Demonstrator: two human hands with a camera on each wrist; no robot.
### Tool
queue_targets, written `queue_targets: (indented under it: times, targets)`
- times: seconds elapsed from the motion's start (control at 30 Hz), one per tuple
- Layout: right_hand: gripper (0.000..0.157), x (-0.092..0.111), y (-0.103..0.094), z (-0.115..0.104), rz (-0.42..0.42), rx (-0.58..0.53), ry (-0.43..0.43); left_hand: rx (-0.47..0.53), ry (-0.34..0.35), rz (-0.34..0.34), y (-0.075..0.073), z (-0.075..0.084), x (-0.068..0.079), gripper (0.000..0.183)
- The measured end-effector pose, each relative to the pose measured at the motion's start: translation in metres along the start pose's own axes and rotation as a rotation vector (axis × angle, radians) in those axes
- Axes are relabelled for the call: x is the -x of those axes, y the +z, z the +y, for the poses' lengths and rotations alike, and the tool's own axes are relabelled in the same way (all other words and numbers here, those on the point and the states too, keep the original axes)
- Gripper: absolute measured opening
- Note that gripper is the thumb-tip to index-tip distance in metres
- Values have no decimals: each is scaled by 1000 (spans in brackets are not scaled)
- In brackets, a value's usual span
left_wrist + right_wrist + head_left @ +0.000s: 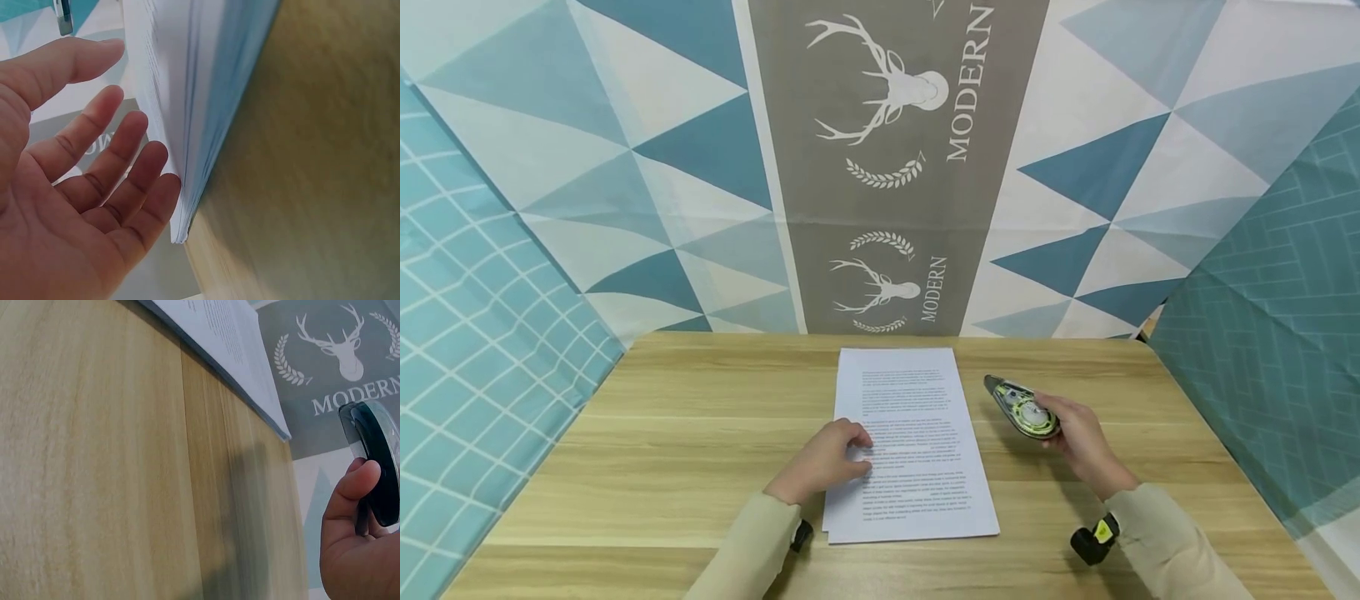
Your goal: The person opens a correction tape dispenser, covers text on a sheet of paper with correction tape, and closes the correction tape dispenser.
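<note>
A stack of printed paper (910, 433) lies on the wooden table, its long sides running away from me. My left hand (831, 458) hovers at the stack's left edge with fingers loosely bent and nothing held; in the left wrist view the fingertips (164, 187) overlap the side of the paper stack (187, 125). To the right of the paper, my right hand (1082, 442) holds a correction tape (1024, 408) with a clear and yellow-green case, its dark tip directed up and left. The right wrist view shows the thumb (362, 478) against the correction tape's dark edge (375, 456).
The wooden table (685, 433) ends at a patterned cloth backdrop (887, 208) with deer prints. Teal cloths hang at the left (490, 375) and right (1262, 333) sides. Each wrist wears a black camera mount (1093, 542).
</note>
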State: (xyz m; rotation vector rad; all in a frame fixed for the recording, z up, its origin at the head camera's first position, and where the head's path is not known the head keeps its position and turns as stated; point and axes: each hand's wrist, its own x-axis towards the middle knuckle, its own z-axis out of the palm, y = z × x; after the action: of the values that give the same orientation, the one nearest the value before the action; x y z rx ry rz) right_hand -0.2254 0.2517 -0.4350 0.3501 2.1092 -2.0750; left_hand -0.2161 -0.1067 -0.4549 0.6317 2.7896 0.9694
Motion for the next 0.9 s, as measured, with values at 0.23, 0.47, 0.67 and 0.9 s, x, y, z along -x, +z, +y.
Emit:
queue_targets:
  times: [0.23, 0.47, 0.67, 0.9]
  targets:
    - [65, -2, -7, 1, 15, -17, 12, -38, -8, -4, -2, 4, -2, 19]
    - [68, -4, -10, 1, 43, -39, 28, -103, -12, 0, -2, 5, -3, 17]
    - [68, -5, -14, 3, 68, -50, 21, -138, -34, 3, 0, 2, -5, 16]
    - [57, -5, -15, 5, 98, -78, 41, -141, -38, -3, 2, 0, -5, 17]
